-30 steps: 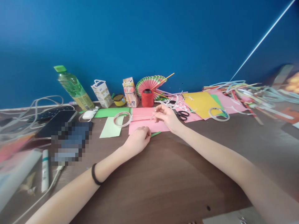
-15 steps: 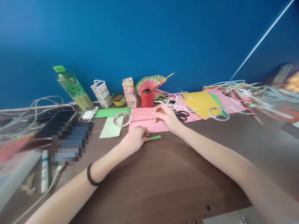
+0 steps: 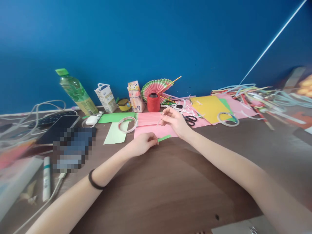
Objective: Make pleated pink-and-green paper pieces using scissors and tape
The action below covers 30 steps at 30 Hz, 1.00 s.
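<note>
My left hand (image 3: 142, 143) rests on the brown table with its fingers pinched on one end of a small green paper strip (image 3: 163, 138). The strip lies at the near edge of a pink pleated paper sheet (image 3: 152, 124). My right hand (image 3: 175, 122) sits on the right side of that pink sheet, thumb and forefinger pinched on something thin and pale that I cannot make out. A roll of clear tape (image 3: 127, 124) lies just left of the pink sheet, on a light green paper (image 3: 114, 135).
Behind stand a green bottle (image 3: 75, 91), two small cartons (image 3: 106, 97), a red thread spool (image 3: 153, 102) and a paper fan (image 3: 156, 87). Black scissors (image 3: 190, 120), yellow paper (image 3: 211, 108), another tape roll (image 3: 228, 119) and paper strips lie right. Cables, a phone and a marker (image 3: 46, 178) lie left.
My left hand drew back slightly toward me with the green strip, then the strip tilted up at its right end. My right hand barely moved.
</note>
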Each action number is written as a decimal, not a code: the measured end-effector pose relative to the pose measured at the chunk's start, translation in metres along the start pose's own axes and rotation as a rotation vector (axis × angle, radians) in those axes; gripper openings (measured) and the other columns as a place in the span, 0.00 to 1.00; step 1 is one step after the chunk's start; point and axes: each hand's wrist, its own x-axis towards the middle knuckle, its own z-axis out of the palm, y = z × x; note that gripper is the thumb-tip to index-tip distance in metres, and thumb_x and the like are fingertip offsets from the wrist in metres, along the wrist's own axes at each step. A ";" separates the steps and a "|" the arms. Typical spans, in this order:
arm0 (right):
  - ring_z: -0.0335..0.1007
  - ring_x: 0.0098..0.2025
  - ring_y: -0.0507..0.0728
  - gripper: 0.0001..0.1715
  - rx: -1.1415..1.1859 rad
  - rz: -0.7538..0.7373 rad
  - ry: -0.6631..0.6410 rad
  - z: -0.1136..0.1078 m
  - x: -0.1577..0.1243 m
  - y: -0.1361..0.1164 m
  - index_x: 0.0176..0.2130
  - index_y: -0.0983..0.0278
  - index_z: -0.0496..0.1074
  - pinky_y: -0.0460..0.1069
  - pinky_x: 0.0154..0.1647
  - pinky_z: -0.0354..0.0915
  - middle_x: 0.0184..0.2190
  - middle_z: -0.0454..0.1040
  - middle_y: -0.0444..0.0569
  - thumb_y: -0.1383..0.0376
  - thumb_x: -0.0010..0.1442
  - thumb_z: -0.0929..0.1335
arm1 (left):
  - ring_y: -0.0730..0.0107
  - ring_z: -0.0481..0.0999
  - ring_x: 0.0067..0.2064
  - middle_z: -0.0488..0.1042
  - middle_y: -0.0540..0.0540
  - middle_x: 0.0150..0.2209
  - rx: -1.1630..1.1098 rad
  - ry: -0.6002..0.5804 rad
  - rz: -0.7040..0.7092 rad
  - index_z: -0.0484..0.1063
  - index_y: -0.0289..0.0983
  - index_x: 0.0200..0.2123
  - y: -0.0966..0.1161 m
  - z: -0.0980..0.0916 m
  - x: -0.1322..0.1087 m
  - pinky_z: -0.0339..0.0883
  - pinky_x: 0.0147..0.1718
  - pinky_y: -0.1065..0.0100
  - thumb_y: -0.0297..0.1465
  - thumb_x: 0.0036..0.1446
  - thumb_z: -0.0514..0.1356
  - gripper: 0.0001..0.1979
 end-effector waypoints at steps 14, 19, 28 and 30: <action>0.64 0.31 0.50 0.15 -0.082 -0.037 0.040 0.002 0.001 0.002 0.28 0.63 0.64 0.47 0.33 0.61 0.26 0.67 0.40 0.65 0.41 0.73 | 0.72 0.77 0.33 0.77 0.39 0.33 -1.122 0.239 -0.108 0.68 0.30 0.34 -0.007 0.021 0.015 0.70 0.36 0.71 0.21 0.57 0.51 0.07; 0.64 0.31 0.50 0.14 -0.235 -0.045 0.018 0.006 -0.002 0.007 0.28 0.63 0.64 0.48 0.33 0.59 0.26 0.68 0.41 0.64 0.42 0.72 | 0.71 0.78 0.34 0.77 0.40 0.33 -1.194 0.301 -0.079 0.69 0.30 0.32 -0.006 0.026 0.015 0.69 0.37 0.71 0.20 0.56 0.51 0.07; 0.63 0.28 0.50 0.11 -0.412 -0.115 -0.017 0.006 -0.004 0.007 0.29 0.63 0.63 0.48 0.30 0.56 0.26 0.67 0.41 0.64 0.46 0.70 | 0.71 0.77 0.35 0.77 0.39 0.38 -1.199 0.277 -0.038 0.70 0.30 0.36 -0.008 0.028 0.014 0.68 0.38 0.71 0.21 0.56 0.51 0.08; 0.63 0.28 0.50 0.11 -0.434 -0.126 -0.025 0.006 -0.004 0.007 0.29 0.63 0.63 0.48 0.29 0.56 0.26 0.67 0.41 0.64 0.47 0.70 | 0.72 0.77 0.35 0.78 0.40 0.37 -1.204 0.266 -0.027 0.70 0.30 0.37 -0.008 0.029 0.014 0.68 0.37 0.71 0.21 0.56 0.51 0.09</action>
